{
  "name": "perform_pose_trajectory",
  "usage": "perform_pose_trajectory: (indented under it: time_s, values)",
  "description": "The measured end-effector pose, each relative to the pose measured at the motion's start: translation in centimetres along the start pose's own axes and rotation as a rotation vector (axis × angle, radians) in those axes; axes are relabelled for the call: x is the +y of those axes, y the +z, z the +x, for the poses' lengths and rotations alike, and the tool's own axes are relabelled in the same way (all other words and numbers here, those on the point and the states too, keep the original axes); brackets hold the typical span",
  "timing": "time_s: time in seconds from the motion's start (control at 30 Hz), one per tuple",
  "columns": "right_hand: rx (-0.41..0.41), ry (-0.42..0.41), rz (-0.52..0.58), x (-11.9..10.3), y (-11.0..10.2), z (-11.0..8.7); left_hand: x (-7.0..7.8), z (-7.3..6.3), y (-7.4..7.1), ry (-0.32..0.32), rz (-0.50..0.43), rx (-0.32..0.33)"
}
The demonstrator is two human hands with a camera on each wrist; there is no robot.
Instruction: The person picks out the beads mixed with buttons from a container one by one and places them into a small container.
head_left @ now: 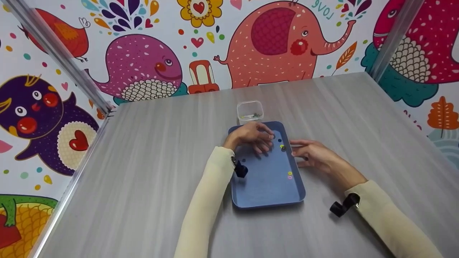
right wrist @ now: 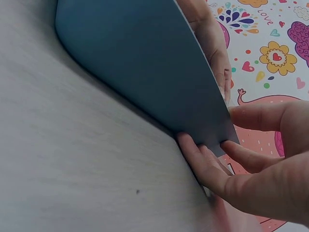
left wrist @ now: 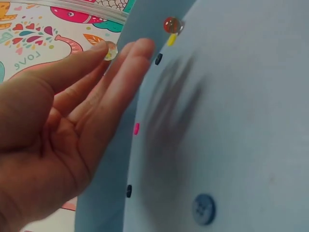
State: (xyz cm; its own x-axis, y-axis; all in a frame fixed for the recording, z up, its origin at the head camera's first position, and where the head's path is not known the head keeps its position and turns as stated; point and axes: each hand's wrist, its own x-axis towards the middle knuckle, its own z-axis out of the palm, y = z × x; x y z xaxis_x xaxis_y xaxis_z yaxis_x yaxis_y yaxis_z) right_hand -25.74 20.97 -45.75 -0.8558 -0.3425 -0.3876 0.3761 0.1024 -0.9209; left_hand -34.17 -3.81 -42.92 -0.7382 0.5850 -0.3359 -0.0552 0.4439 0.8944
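Observation:
My left hand (head_left: 252, 134) is over the far part of a blue tray (head_left: 265, 190). In the left wrist view, its thumb and fingertips pinch a small clear, yellowish round piece (left wrist: 111, 51). Several small pieces lie in the tray, among them a blue button (left wrist: 203, 209), a pink piece (left wrist: 136, 128), a black piece (left wrist: 158, 59) and a shiny red-and-clear piece (left wrist: 171, 24) beside a yellow one. Outside the tray's right wall is my right hand (head_left: 315, 154). In the right wrist view its extended fingertips (right wrist: 186, 140) touch that outer wall.
Just beyond the tray's far edge stands a clear plastic box (head_left: 250, 107) with small dark and yellow pieces inside. Both stand on a grey wood-grain table (head_left: 154, 172). A wall panel with cartoon animals (head_left: 200, 39) rises behind the table, and metal posts (head_left: 64, 57) frame it.

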Motion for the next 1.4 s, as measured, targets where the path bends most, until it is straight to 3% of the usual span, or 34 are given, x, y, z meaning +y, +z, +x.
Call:
perform_pose_trajectory:
  time_s: [0.5, 0.83, 1.4]
  values:
    - [0.004, 0.000, 0.006, 0.0, 0.0, 0.2, 0.1, -1.3, -1.2, 0.069, -0.028, 0.087]
    - [-0.018, -0.017, -0.008, 0.0, 0.0, 0.0, -0.1, -1.5, -2.1, 0.124, -0.104, 0.197]
    - [0.003, -0.013, 0.000, 0.2, -0.1, 0.1, -1.0, -1.8, -3.5, 0.100, -0.238, 0.386]
